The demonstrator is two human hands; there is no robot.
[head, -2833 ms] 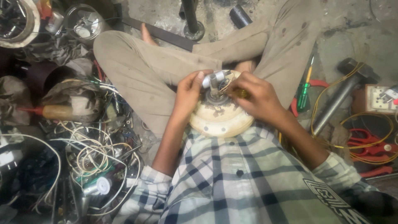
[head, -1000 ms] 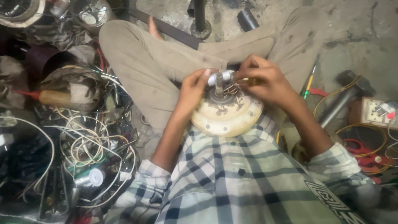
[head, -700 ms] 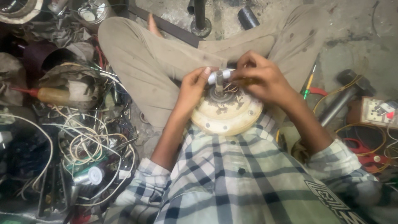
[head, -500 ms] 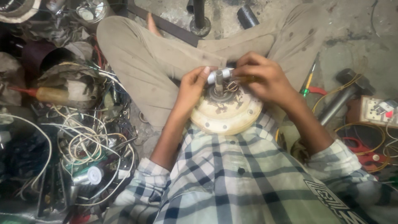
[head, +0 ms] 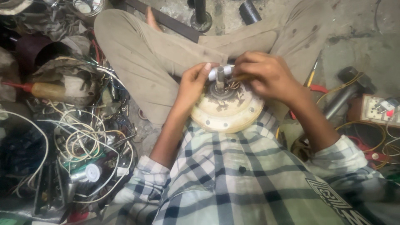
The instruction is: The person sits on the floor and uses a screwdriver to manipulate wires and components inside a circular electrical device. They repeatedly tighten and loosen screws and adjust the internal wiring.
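Motor housing: round cream fan-motor body (head: 227,110) rests in the lap of a seated person, propped against the checked shirt (head: 241,175), so both hands stay free above it.
Shaft: short metal shaft (head: 219,79) stands upright from the centre of the housing, with coppery winding wires (head: 234,85) just beside its base.
Left hand: left hand (head: 192,85) lies on the housing's near-left edge, fingers curled, thumb and fingertips pinching a small white cylinder (head: 221,71) at the shaft top; this seems to steady both part and body.
Right hand: right hand (head: 266,75) is clenched over the far-right side of the shaft; a thin brownish piece shows under its fingers, but I cannot tell what it is.
Legs: folded legs in tan trousers (head: 146,54) cradle the housing on the floor.
Left clutter: tangle of loose wires (head: 83,141) and a yellow-handled screwdriver (head: 46,89) lie well apart.
Right clutter: socket board (head: 381,110) and a dark hammer (head: 346,89) lie on the concrete floor (head: 362,37), within arm's reach.
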